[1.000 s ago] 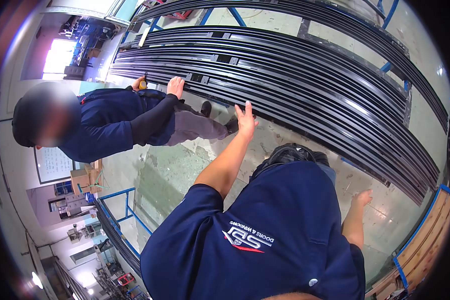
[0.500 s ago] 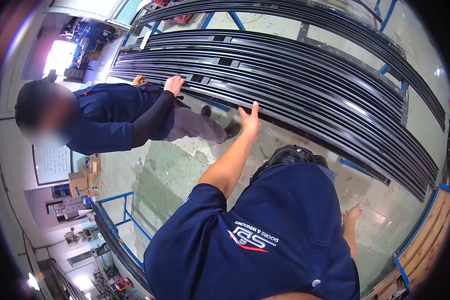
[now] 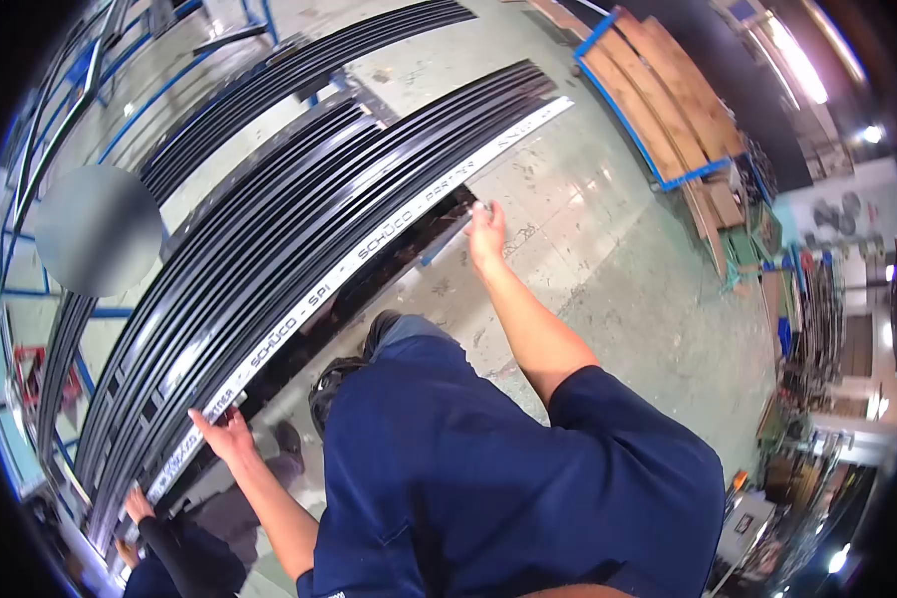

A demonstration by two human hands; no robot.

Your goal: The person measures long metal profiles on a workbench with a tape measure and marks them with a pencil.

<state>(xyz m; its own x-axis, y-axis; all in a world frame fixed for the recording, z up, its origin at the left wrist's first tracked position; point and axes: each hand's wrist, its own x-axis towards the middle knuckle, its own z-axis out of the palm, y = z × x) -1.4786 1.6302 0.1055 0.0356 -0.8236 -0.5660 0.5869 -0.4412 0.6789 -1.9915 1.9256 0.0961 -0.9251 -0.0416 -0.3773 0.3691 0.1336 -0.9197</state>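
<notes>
Long black profiles (image 3: 269, 199) lie side by side in a stack. Along the near edge runs a white strip with printed lettering (image 3: 359, 249), and below it is a dark profile (image 3: 389, 259). My left hand (image 3: 231, 439) touches the near edge by the strip's lower-left part, its fingers apart. At the far right end of the dark profile, my right hand (image 3: 486, 224) has its fingers curled round the end. Part of its grip is hidden.
A co-worker (image 3: 204, 543) in dark sleeves stands at the lower left, a hand (image 3: 138, 503) on the profiles. Another profile stack (image 3: 299, 80) lies beyond, near blue metal frames (image 3: 135, 120). Wooden boards (image 3: 658, 100) on a blue frame are at the upper right.
The view has swung to the right. My right hand has come up from beside my body to the dark profile's end. The white lettered strip now shows. My left hand stays at the near edge.
</notes>
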